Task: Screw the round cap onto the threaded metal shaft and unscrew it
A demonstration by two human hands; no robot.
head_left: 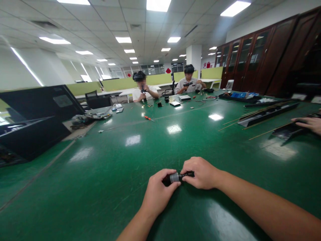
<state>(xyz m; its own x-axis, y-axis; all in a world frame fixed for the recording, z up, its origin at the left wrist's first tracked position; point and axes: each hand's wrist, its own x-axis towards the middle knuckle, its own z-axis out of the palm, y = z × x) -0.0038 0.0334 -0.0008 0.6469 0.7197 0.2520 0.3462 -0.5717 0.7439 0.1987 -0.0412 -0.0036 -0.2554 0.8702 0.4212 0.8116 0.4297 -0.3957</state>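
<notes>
Just above the green tabletop, my left hand [156, 192] is closed around a small black and silver cylinder [175, 177], thumb and fingers on its two sides. A thin dark ribbed rod [186, 174] extends from the cylinder's right end. Thumb and fingers of my right hand [200, 172] pinch this rod close to the cylinder. Rod and cylinder lie nearly in line, roughly level. Whether they are one piece or two, I cannot tell. Part of the cylinder is hidden inside my left hand.
A screwdriver [148, 118] lies farther out on the green table [112, 160]. Dark panels [32, 137] stand at left. Long metal strips [271, 113] lie at right, near another person's hand [309, 124]. Two people sit across the table, among small parts.
</notes>
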